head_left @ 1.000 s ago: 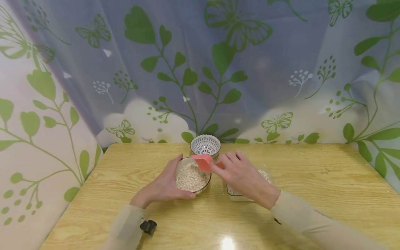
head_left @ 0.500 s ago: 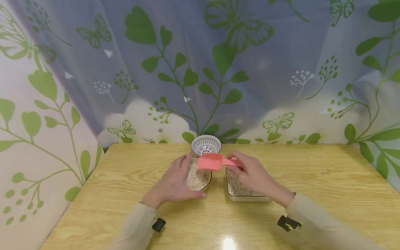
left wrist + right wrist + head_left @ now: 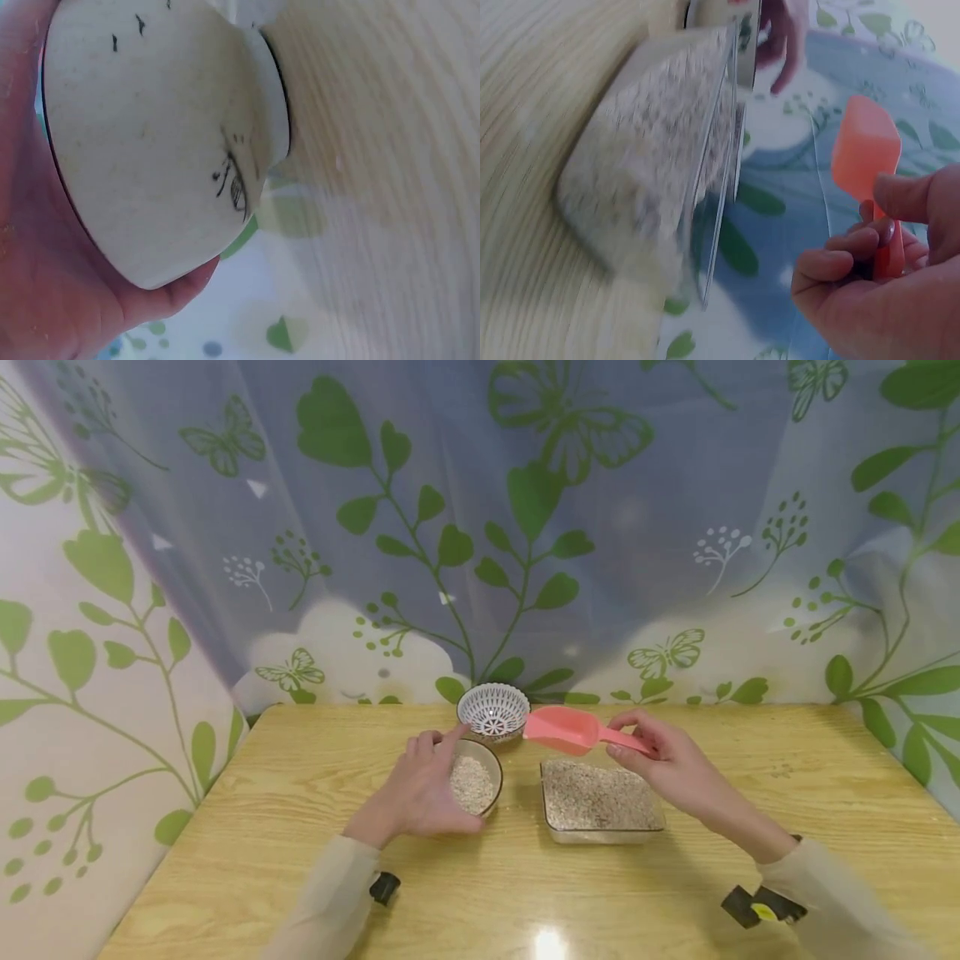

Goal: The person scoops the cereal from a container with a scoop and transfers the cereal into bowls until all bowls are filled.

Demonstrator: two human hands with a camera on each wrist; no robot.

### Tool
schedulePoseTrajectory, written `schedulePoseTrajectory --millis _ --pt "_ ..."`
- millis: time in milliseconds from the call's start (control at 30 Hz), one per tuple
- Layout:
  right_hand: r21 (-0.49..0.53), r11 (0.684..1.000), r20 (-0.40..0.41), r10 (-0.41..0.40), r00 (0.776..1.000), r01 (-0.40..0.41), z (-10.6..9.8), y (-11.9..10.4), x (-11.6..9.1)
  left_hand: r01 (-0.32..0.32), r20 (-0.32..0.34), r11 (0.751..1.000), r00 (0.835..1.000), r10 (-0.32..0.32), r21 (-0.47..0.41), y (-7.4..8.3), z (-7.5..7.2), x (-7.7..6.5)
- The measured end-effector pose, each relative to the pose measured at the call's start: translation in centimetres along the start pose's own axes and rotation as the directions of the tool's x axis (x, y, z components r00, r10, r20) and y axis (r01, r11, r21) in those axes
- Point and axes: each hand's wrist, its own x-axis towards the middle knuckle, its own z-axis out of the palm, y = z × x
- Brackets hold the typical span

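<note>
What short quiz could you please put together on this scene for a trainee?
1. Multiple choice: what does the right grip hold? A) a fork B) a scoop C) a lid
2. True or false: the left grip holds a spoon.
3. Count: how many containers show in the head view?

Key:
1. B
2. False; it holds the bowl.
3. Three: the bowl, the white basket and the rectangular dish.
</note>
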Motion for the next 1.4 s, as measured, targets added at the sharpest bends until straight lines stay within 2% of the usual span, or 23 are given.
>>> schedulePoseTrajectory --millis 167,367,500,633,833,1000,1167,1267,1400 --pt "-0.040 0.999 -0.016 0.006 1.000 -0.007 -2.0 1.6 -1.4 0.012 0.017 1.000 1.000 -0.012 -0.009 -1.4 -1.5 -0.5" --pt "-0.052 0.998 -0.004 0.029 1.000 -0.029 -3.2 3.4 -2.6 0.029 0.019 0.999 0.999 -0.029 0.027 -4.4 -2.8 -1.0" --pt "-0.078 0.996 0.007 0.053 0.999 -0.052 -3.6 4.0 -3.1 0.046 0.003 0.999 0.999 -0.046 0.026 -6.1 -3.4 -1.4" --pt "-0.094 0.993 0.034 0.071 0.997 -0.068 -4.1 4.4 -3.5 0.069 0.015 0.997 0.997 -0.069 0.018 -7.3 -3.7 -1.6" --pt "-0.099 0.995 0.073 0.023 0.997 -0.015 -4.4 5.3 -3.8 0.094 0.035 0.995 0.995 -0.095 0.017 -8.5 -3.7 -2.0" --pt "-0.117 0.993 0.086 0.013 0.996 -0.002 -4.3 5.4 -4.0 0.090 0.042 0.996 0.995 -0.090 0.001 -8.6 -4.1 -2.1" --pt "-0.149 0.989 0.085 0.002 0.996 0.010 -3.7 5.0 -3.7 0.106 0.101 0.994 0.989 -0.105 -0.003 -8.2 -4.7 -1.9" --pt "-0.165 0.986 0.086 -0.023 0.996 0.037 -3.1 4.7 -3.3 0.090 0.106 0.995 0.991 -0.086 -0.034 -7.2 -4.9 -1.5" --pt "-0.170 0.983 0.110 -0.053 0.993 0.071 -2.4 4.4 -2.7 0.009 0.041 0.998 0.999 -0.007 -0.056 -4.6 -5.0 -0.4"
